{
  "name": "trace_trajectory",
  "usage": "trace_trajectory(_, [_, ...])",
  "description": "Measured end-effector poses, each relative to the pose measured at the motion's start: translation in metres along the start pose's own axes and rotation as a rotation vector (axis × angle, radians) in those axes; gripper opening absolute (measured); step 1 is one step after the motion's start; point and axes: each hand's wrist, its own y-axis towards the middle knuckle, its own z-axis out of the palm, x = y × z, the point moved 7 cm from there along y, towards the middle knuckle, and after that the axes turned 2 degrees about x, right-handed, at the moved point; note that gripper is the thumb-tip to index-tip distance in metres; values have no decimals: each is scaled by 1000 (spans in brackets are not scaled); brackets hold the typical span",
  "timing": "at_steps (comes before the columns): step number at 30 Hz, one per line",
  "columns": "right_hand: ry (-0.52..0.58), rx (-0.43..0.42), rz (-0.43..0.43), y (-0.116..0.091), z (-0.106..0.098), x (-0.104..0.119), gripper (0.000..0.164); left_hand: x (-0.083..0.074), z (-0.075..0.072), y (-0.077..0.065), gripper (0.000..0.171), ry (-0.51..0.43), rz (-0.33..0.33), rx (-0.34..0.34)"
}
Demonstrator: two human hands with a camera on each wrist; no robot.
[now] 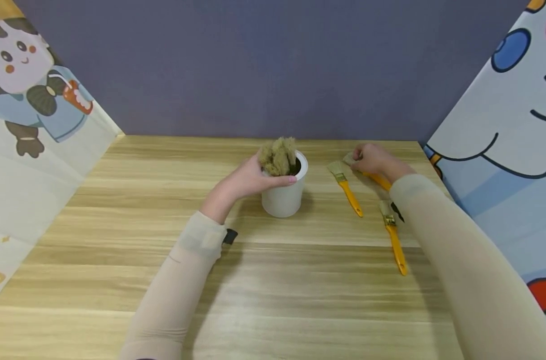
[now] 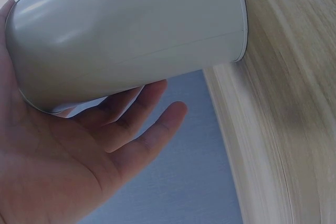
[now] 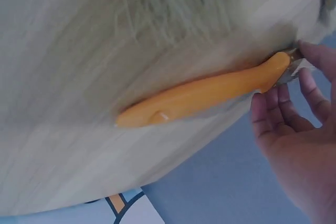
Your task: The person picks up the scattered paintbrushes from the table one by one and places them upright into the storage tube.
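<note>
A white cylindrical container (image 1: 283,201) stands upright on the wooden table, with tan bristly tufts (image 1: 278,156) sticking out of its top. My left hand (image 1: 247,176) holds it at the rim, thumb along the front. In the left wrist view some of that hand's fingers (image 2: 152,140) extend beside the smooth wall. To the right, my right hand (image 1: 372,159) pinches a paintbrush with an orange handle (image 3: 205,97) near its metal band. That handle lies close along the tabletop. Two more paintbrushes are on the table: one (image 1: 351,197) left of the right hand, another (image 1: 395,245) nearer the front.
The wooden table (image 1: 322,290) ends at a plain blue-grey wall (image 1: 273,70) behind the container. Cartoon-printed panels flank it on the left (image 1: 11,190) and the right (image 1: 516,210). Blurred pale bristles (image 3: 173,3) show at the top of the right wrist view.
</note>
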Motion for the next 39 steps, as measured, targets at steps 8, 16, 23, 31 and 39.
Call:
trace_trajectory(8, [7, -112, -49, -8, -42, 16, 28, 2, -1, -1, 116, -2, 4, 3])
trace_trajectory(16, [204, -328, -88, -47, -103, 76, 37, 0, -2, -1, 115, -1, 18, -5])
trace_trajectory(23, [393, -496, -196, -87, -128, 125, 27, 1, -1, -1, 115, -18, 19, 5])
trace_trajectory(31, [694, -623, -452, -143, -129, 169, 25, 3, -2, -4, 120, -20, -6, 35])
trace_trajectory(39, [659, -632, -745, -176, -117, 217, 42, 0, -2, -2, 117, -32, 8, 55])
